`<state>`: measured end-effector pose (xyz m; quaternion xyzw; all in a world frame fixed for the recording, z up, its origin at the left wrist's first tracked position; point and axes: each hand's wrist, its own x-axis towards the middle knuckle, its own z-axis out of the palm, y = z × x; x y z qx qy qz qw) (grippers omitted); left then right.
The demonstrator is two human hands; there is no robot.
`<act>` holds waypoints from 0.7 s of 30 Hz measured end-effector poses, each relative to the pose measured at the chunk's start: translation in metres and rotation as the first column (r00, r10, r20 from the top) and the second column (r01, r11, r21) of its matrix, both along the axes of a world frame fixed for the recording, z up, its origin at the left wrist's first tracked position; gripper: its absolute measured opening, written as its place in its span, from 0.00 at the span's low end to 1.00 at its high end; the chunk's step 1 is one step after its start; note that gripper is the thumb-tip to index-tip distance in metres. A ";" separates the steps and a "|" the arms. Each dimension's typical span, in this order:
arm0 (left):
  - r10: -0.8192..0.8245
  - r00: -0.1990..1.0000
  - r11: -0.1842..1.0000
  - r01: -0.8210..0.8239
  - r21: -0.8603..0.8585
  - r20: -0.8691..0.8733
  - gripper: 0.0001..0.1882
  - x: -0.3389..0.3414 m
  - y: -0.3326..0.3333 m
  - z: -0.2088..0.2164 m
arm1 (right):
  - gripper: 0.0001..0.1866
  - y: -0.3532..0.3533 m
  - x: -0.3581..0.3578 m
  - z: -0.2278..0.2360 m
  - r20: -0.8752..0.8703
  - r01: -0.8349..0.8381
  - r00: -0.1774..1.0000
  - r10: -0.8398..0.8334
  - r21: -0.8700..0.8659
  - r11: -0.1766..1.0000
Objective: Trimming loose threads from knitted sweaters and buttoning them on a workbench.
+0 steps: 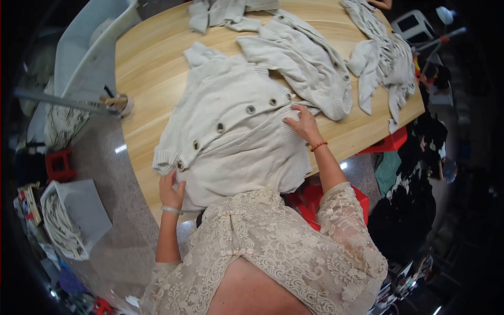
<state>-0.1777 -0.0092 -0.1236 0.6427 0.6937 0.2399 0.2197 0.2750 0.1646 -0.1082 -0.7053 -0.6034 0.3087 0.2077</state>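
Note:
A cream knit cardigan (210, 100) with a row of dark-rimmed buttons lies across the near part of the table, its ribbed hem toward the left and right sides. My left hand (171, 193) has its fingertips at the hem corner beside the lowest button, fingers bent on the fabric. Higher up on the right, my right hand (305, 126) grips the cardigan's front edge near the top buttons, thumb toward the body of the garment. The front panels overlap along a slanted line between both hands. Fabric partly hides the fingertips.
The wooden table (144, 68) carries another buttoned cardigan (304, 58), a crumpled knit garment (386, 63) and a further one (226, 13). A white bin (71, 220) of knitwear and a red stool (60, 165) stand left. Black fabric (404, 215) lies on the right.

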 end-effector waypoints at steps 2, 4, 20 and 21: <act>0.006 0.999 1.000 -0.005 -0.011 0.032 0.25 0.008 0.010 0.002 | 0.24 -0.004 0.014 -0.004 0.003 -0.115 0.993 0.115 0.135 0.984; 0.084 0.993 0.995 -0.079 -0.058 0.079 0.27 0.011 0.010 0.004 | 0.17 -0.003 0.020 0.018 -0.092 -0.263 0.956 0.280 0.162 0.951; 0.320 0.898 0.946 -0.286 -0.153 0.302 0.30 0.021 0.006 -0.017 | 0.08 0.005 -0.066 0.048 0.038 -0.282 0.957 0.288 0.356 0.891; 0.405 0.784 0.901 -0.254 -0.353 0.470 0.30 0.016 0.004 -0.021 | 0.08 -0.006 -0.098 0.058 -0.081 -0.367 0.910 0.406 0.294 0.882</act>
